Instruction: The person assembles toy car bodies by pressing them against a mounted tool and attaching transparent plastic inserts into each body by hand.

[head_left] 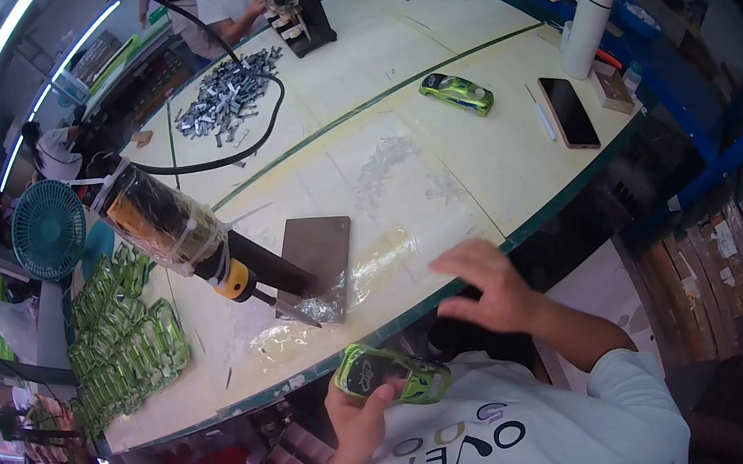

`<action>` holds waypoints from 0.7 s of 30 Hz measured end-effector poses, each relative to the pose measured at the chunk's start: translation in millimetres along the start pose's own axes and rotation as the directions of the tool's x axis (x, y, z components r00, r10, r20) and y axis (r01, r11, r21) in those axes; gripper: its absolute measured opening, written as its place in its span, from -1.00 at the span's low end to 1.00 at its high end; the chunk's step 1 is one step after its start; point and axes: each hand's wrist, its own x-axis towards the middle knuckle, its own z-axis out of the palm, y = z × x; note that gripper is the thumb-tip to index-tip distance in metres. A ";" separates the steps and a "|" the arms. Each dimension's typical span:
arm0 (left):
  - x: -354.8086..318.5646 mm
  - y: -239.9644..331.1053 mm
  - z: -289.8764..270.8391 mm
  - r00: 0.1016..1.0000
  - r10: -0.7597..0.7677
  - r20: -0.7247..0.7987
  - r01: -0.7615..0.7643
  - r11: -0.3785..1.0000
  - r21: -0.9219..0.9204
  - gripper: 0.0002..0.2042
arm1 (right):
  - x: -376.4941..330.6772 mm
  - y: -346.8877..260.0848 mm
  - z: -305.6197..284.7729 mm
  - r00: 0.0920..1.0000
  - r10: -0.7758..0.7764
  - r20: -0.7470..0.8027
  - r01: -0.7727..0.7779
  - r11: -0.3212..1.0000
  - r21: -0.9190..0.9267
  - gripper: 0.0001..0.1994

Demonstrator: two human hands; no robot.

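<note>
The left hand (351,420) grips a green plastic toy car (391,375) with dark windows, holding it just below the near edge of the pale worktable (430,102), close to the person's white shirt. The right hand (489,289) hovers up and to the right of it, fingers spread wide and holding nothing (its outline is blurred), over the table's green rim. Just left of that hand lies crinkled clear plastic film (325,306) on a flat grey metal plate (316,251). A black-and-yellow heat tool (194,237) wrapped in clear film points its tip at the plate. Farther left sits a heap of green toy cars in clear bags (124,344). Far beyond the right hand, a second green toy car (457,93) rests beside a dark smartphone (569,111).
</note>
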 end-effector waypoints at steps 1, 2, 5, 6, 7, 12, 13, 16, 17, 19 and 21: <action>-2.8 -1.3 -2.9 1.000 0.003 0.003 -0.003 1.000 -0.001 -0.67 | 5.1 32.8 -8.0 0.988 0.063 -0.140 -0.083 0.986 -0.147 -0.68; -7.7 -4.4 -7.0 1.000 -0.022 -0.012 0.022 1.000 0.002 -0.66 | 10.0 63.1 -20.9 0.968 0.194 -0.159 -0.219 0.962 -0.161 -0.72; -20.5 -15.3 -10.8 0.996 -0.047 -0.079 0.047 0.999 -0.012 -0.66 | 13.1 98.1 -30.6 0.888 0.453 -0.083 -0.458 0.887 -0.059 -0.80; -23.4 -18.6 -13.2 0.991 -0.063 -0.115 0.065 0.998 0.013 -0.67 | 15.1 104.6 -33.4 0.816 0.576 0.033 -0.577 0.815 0.050 -0.83; -25.1 -21.5 -15.3 0.986 -0.078 -0.150 0.084 0.996 0.036 -0.67 | 15.6 111.7 -31.5 0.822 0.569 0.020 -0.569 0.821 0.035 -0.83; -33.9 -21.3 -24.9 0.979 -0.061 -0.193 0.082 0.992 0.101 -0.69 | 23.0 120.3 -21.1 0.861 0.502 0.079 -0.478 0.853 -0.210 -0.84; -34.8 -20.0 -25.6 0.980 -0.055 -0.193 0.075 0.992 0.098 -0.69 | 25.6 122.3 -23.3 0.848 0.512 0.137 -0.471 0.847 -0.247 -0.84; -36.6 -14.7 -28.1 0.984 -0.019 -0.178 0.026 0.999 0.037 -0.70 | 39.4 120.6 -30.0 0.806 0.539 0.246 -0.459 0.830 -0.316 -0.84; -39.0 -14.5 -29.9 0.987 -0.027 -0.158 0.035 0.998 0.045 -0.70 | 44.0 120.5 -31.8 0.812 0.523 0.259 -0.440 0.840 -0.316 -0.84; -43.7 -15.2 -33.8 0.985 -0.020 -0.170 0.028 0.998 0.047 -0.70 | 50.1 122.1 -35.4 0.791 0.509 0.339 -0.350 0.831 -0.432 -0.84; -48.1 -17.7 -35.5 0.990 -0.047 -0.136 0.052 0.998 0.033 -0.70 | 53.8 116.9 -40.1 0.690 0.614 0.384 -0.545 0.790 -0.281 -0.87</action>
